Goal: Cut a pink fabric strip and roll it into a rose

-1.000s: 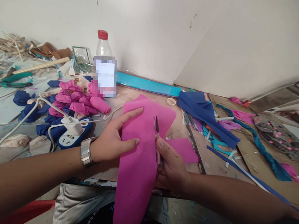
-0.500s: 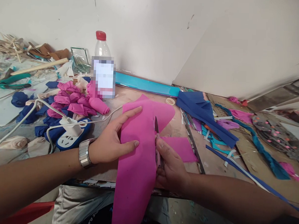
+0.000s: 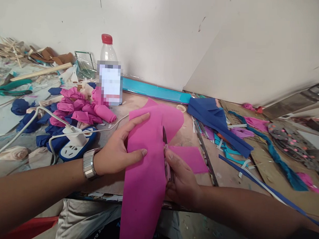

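Observation:
A long bright pink sheet (image 3: 143, 189), which looks like cloth or crepe paper, hangs over the near edge of the table. My left hand (image 3: 120, 146) grips its left side, thumb and index finger on top and the other fingers underneath. My right hand (image 3: 182, 177) is closed around a pair of scissors (image 3: 165, 136). Their dark blade points away from me at the sheet's right side, by a slit. Most of the scissors' handles are hidden by my fingers. A smaller pink piece (image 3: 192, 158) lies flat beyond my right hand.
Pink and blue bundles (image 3: 78, 107) lie left, beside a power strip (image 3: 76, 147) with a white cable. A blurred phone (image 3: 110, 83) leans against a red-capped bottle (image 3: 108, 54). Folded blue cloth (image 3: 215, 116) and scraps lie right; green-handled pliers (image 3: 15, 86) are far left.
The scissors' blade has shifted slightly against the sheet's right side. Both hands keep their hold, and the whole view has moved only a little.

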`<action>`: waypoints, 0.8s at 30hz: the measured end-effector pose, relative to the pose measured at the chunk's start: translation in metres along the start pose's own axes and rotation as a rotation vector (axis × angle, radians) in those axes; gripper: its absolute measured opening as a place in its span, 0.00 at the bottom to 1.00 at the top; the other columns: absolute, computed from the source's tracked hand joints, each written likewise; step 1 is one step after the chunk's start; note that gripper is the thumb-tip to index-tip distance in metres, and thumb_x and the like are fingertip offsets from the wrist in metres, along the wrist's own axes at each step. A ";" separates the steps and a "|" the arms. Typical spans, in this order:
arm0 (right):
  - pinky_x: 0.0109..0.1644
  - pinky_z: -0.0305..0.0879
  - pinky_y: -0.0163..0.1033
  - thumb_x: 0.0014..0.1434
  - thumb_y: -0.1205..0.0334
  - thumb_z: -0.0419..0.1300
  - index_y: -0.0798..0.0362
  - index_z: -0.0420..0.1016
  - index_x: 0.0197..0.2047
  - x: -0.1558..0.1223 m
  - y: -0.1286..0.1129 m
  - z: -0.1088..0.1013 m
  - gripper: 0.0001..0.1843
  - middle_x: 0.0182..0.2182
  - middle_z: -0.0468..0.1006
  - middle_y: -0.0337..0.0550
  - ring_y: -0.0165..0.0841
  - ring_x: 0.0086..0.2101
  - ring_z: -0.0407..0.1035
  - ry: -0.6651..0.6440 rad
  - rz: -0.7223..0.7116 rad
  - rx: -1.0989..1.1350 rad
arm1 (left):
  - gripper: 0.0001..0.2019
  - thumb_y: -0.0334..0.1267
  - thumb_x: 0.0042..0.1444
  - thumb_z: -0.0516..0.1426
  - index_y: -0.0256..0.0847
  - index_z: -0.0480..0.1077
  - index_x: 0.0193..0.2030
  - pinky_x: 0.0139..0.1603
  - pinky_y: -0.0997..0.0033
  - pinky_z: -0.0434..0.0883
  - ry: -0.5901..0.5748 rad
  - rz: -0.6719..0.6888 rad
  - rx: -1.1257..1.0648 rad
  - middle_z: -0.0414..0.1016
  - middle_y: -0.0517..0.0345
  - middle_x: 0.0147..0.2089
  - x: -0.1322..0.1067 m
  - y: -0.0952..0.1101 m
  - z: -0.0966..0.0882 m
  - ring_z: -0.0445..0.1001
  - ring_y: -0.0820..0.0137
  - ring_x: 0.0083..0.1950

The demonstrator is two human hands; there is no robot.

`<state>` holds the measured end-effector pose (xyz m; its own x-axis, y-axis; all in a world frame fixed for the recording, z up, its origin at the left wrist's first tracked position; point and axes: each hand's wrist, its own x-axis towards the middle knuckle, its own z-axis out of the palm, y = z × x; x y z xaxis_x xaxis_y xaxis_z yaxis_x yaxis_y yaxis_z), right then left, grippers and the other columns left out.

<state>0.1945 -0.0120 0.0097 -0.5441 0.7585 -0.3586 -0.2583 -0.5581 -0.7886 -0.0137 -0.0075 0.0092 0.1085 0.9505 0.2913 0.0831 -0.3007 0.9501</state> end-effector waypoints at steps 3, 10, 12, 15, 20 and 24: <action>0.21 0.55 0.34 0.57 0.34 0.68 0.48 0.73 0.37 -0.003 0.002 -0.002 0.25 0.17 0.71 0.31 0.27 0.16 0.59 -0.028 0.079 0.050 | 0.36 0.42 0.59 0.68 0.41 0.66 0.73 0.67 0.58 0.74 0.010 -0.026 -0.045 0.64 0.45 0.76 0.002 0.001 -0.001 0.71 0.50 0.70; 0.19 0.51 0.28 0.53 0.34 0.73 0.48 0.70 0.42 0.003 0.003 -0.005 0.30 0.18 0.71 0.28 0.24 0.16 0.57 -0.007 0.027 0.019 | 0.21 0.46 0.61 0.67 0.40 0.80 0.58 0.57 0.61 0.79 0.120 -0.038 -0.008 0.83 0.48 0.58 0.006 -0.002 0.001 0.81 0.57 0.56; 0.18 0.51 0.27 0.53 0.34 0.73 0.48 0.69 0.43 0.006 0.004 -0.005 0.30 0.18 0.71 0.27 0.24 0.16 0.57 -0.052 0.016 0.016 | 0.20 0.47 0.60 0.68 0.40 0.81 0.55 0.55 0.61 0.79 0.168 -0.043 0.027 0.84 0.48 0.55 0.007 -0.004 0.001 0.82 0.58 0.53; 0.18 0.51 0.26 0.54 0.35 0.73 0.47 0.67 0.43 0.009 0.005 -0.006 0.30 0.19 0.72 0.28 0.24 0.16 0.57 -0.093 0.010 0.019 | 0.26 0.46 0.58 0.69 0.40 0.77 0.61 0.63 0.58 0.77 0.212 -0.036 0.016 0.79 0.48 0.63 0.010 -0.007 -0.001 0.79 0.56 0.61; 0.18 0.51 0.26 0.57 0.38 0.72 0.48 0.65 0.42 0.012 0.006 -0.008 0.28 0.19 0.73 0.28 0.23 0.16 0.55 -0.105 -0.005 -0.019 | 0.39 0.39 0.55 0.70 0.43 0.66 0.73 0.81 0.53 0.55 0.161 0.000 -0.004 0.63 0.49 0.77 0.017 -0.013 -0.009 0.59 0.54 0.79; 0.17 0.49 0.26 0.58 0.37 0.71 0.48 0.66 0.42 0.015 0.006 -0.009 0.27 0.19 0.72 0.28 0.23 0.16 0.53 -0.109 -0.061 -0.116 | 0.42 0.37 0.56 0.69 0.44 0.60 0.77 0.82 0.49 0.54 0.137 0.053 0.052 0.59 0.49 0.79 0.021 -0.015 -0.015 0.57 0.53 0.80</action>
<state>0.1923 -0.0008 -0.0050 -0.6151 0.7454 -0.2568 -0.2030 -0.4645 -0.8620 -0.0278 0.0180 0.0032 -0.0217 0.9340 0.3565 0.1328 -0.3508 0.9270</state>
